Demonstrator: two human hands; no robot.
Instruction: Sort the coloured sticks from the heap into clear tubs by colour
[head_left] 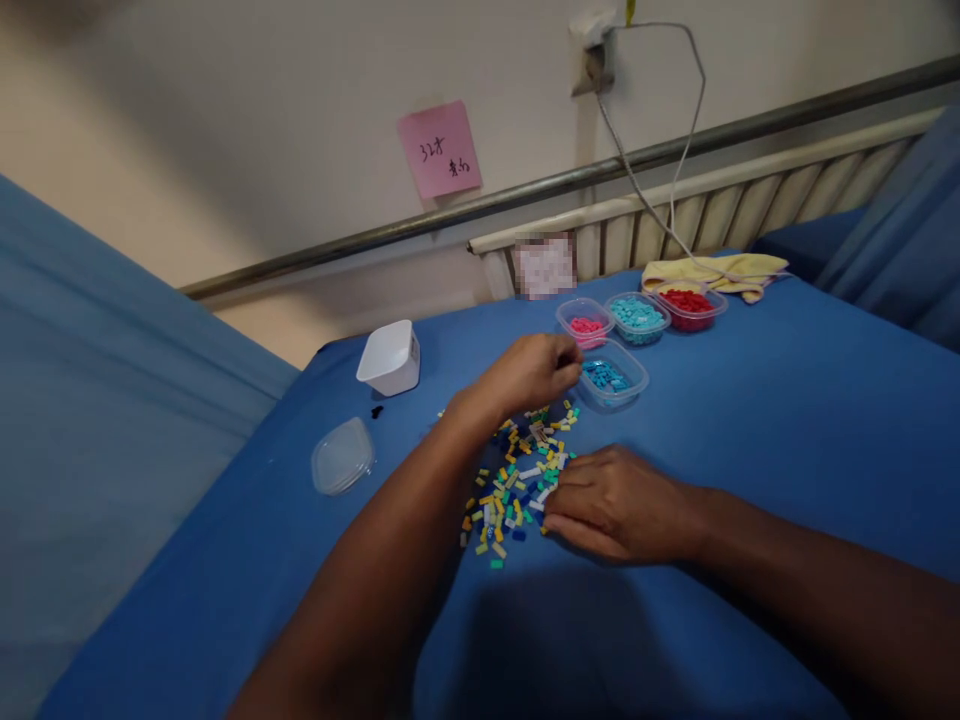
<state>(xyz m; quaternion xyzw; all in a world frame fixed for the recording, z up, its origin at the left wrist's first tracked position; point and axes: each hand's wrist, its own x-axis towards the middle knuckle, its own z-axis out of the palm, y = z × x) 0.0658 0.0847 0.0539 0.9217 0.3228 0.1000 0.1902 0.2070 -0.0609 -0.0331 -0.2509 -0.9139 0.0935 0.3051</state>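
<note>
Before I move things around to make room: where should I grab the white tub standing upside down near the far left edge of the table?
Take the white tub by its two side walls, coming from above. It stands mouth down with the flat base up and nothing leaning on it.

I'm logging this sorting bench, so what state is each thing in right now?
Left hand: fingers pinched together above the blue-piece tub; held piece not visible.
Right hand: flat, fingertips at the pile's edge.
Pile of small multicoloured plastic pieces: loose, scattered.
Clear plastic tub of blue pieces: lidless, partly filled.
White square plastic cup: upside down.
Clear plastic lid: off, lying apart.
</note>
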